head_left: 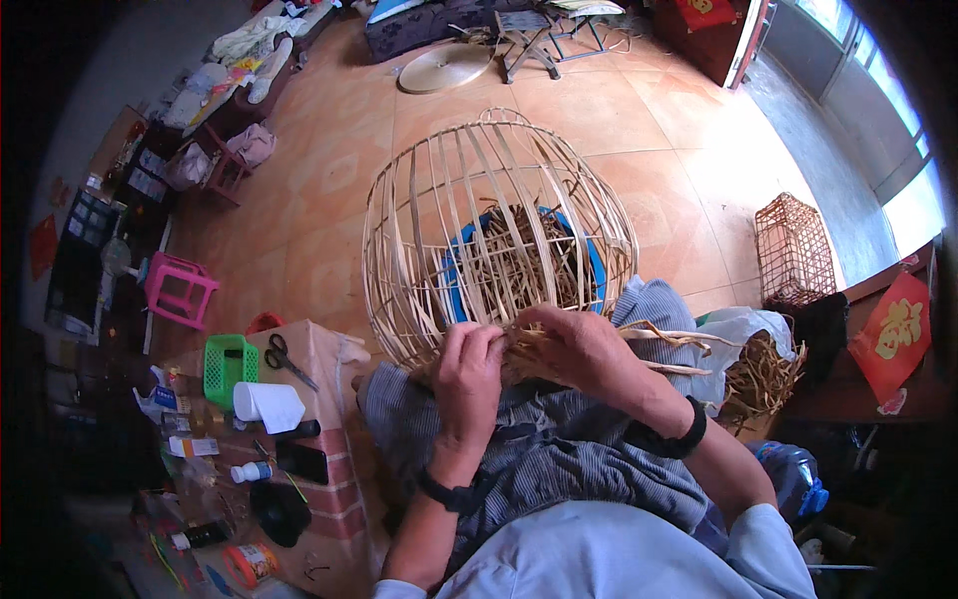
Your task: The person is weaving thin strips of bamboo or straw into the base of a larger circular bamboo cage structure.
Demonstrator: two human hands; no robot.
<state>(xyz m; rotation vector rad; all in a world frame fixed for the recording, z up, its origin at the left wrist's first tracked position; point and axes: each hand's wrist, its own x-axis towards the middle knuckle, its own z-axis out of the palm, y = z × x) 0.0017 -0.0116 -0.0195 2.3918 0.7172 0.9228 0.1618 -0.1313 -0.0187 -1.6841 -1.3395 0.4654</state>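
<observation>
An open-ribbed basket frame (413, 215) of pale split strips rests before my lap, its near edge against my legs. At that edge my left hand (467, 377) is closed, fingertips pinched together on the weaving. Close beside it, my right hand (591, 351) is bent over a bundle of dried plant strips, thumb and forefinger toward the left fingertips. Loose ends of the pale dried strips (679, 337) trail out to the right past my wrist. The exact point of grip is hidden by my fingers. Through the ribs shows a blue basin (600, 272) heaped with brown dried strips (514, 262).
On the left, a cloth-covered table (334, 439) bears scissors (289, 361), a green basket (230, 369), a white cup (267, 403) and bottles. A pink stool (182, 290) stands beyond. Rightward are more strips (763, 377) in a plastic bag and a wire-like crate (791, 250).
</observation>
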